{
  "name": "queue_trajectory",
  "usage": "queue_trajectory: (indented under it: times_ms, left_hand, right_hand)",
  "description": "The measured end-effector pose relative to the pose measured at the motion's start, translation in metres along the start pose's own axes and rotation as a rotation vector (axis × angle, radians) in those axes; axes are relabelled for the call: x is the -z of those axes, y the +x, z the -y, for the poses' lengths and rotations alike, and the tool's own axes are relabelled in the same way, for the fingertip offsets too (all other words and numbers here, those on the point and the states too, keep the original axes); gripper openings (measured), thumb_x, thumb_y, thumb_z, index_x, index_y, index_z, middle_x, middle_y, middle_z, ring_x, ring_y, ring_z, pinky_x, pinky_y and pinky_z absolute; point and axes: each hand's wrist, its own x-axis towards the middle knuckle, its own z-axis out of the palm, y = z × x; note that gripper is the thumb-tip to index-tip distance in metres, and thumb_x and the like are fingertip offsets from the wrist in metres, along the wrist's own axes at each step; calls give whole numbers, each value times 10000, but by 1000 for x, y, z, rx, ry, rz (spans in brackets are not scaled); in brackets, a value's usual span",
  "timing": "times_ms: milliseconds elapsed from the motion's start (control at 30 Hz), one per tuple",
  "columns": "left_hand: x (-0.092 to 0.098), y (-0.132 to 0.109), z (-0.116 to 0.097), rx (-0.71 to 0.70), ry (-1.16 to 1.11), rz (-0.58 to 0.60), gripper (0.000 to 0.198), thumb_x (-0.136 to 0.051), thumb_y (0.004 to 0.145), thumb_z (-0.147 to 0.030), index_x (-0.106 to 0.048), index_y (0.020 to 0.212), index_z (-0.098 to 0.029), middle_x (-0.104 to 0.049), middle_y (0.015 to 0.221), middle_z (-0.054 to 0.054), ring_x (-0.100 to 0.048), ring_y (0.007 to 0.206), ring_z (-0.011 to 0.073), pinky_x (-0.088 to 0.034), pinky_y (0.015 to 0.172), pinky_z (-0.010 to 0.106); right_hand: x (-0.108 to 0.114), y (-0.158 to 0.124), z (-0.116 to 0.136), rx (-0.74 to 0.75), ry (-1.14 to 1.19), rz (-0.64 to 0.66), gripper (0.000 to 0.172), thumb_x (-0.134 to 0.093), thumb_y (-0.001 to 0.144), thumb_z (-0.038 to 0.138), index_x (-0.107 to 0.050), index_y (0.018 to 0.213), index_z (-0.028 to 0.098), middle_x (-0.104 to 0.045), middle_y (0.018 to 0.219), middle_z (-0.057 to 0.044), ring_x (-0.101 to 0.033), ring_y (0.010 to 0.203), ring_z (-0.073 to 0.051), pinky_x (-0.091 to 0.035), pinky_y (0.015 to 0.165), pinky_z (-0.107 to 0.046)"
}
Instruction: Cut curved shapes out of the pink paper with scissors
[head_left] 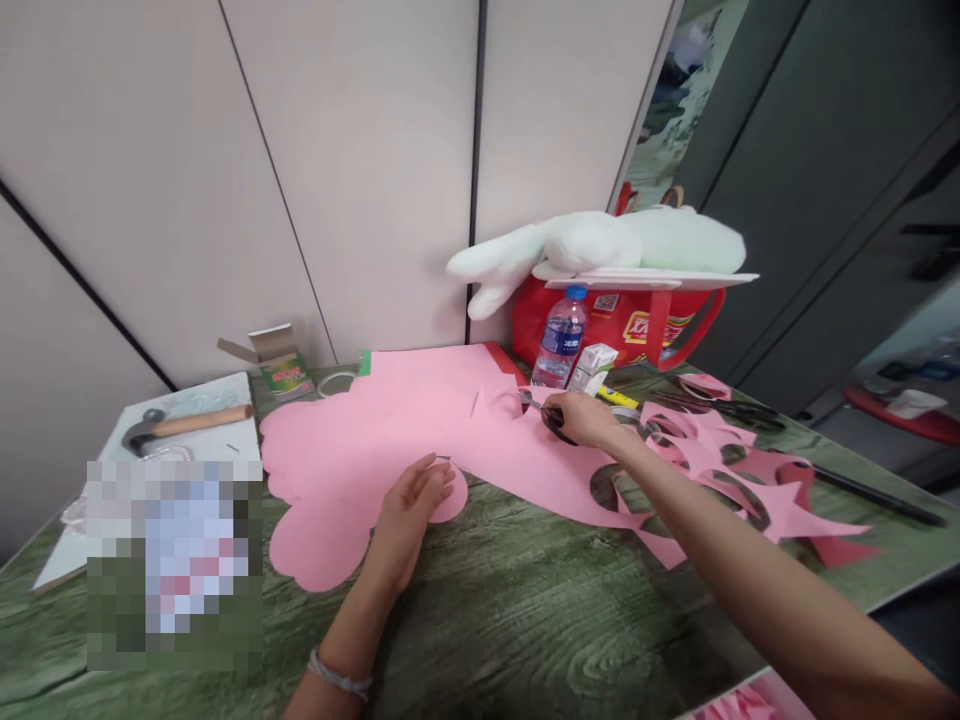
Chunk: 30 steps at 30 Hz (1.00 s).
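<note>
My right hand (585,420) grips a pair of scissors (556,415) by dark handles. The silvery blades lie by a curled, cut part of a large pink paper sheet (547,455). My left hand (411,510) rests on a small round-edged pink paper piece (454,498), its fingers stretched out and slightly bent. To the left, pink paper with scalloped edges (322,500) lies on the table, overlapping other pink sheets (427,375) at the back.
Pink paper scraps with round holes (705,450) spread over the right side of the green wood-grain table (540,620). A water bottle (561,340), small carton (592,368) and red bag (637,315) stand behind. A hammer (187,424) lies left, near an open box (281,360).
</note>
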Motion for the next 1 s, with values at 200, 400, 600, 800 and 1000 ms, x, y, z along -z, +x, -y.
queue_trajectory:
  times_ms: [200,400,600,800,1000]
  left_hand:
    - [-2,1,3,-92,101,-20,709,-821,572,-228,-527,1213,-154,-559,1318,174,-494,1244,265,-369,1052,387]
    - [0,0,5,-209,203,101,866,-803,614,-270,-381,1363,-162,-519,1364,180,-465,1269,269,-368,1046,405]
    - [3,2,0,-147,174,-32,891,-829,570,-239,-409,1354,-186,-550,1340,160,-528,1207,256,-421,982,343]
    - [1,-4,-7,10,162,113,245,-781,634,-307,-687,757,-118,-726,659,66,-681,620,196,-546,649,322]
    - [8,-4,-8,22,279,39,210,-828,551,-244,-711,659,-107,-723,616,56,-658,562,185,-505,535,263]
  right_hand:
    - [71,-15,17,217,160,53,177,-781,617,270,-666,732,200,-660,625,16,-591,584,-151,-385,520,-230]
    - [118,-16,40,483,509,295,206,-789,574,232,-637,682,144,-591,545,59,-488,484,-73,-337,473,-193]
    - [123,-2,49,577,545,369,128,-669,647,131,-617,738,59,-588,611,79,-483,553,-31,-310,517,-178]
    - [111,14,54,594,611,338,150,-681,644,188,-592,720,95,-539,563,102,-448,516,-34,-316,496,-176]
    - [94,21,58,681,512,275,208,-764,599,250,-596,671,151,-590,584,57,-490,527,-78,-359,505,-196]
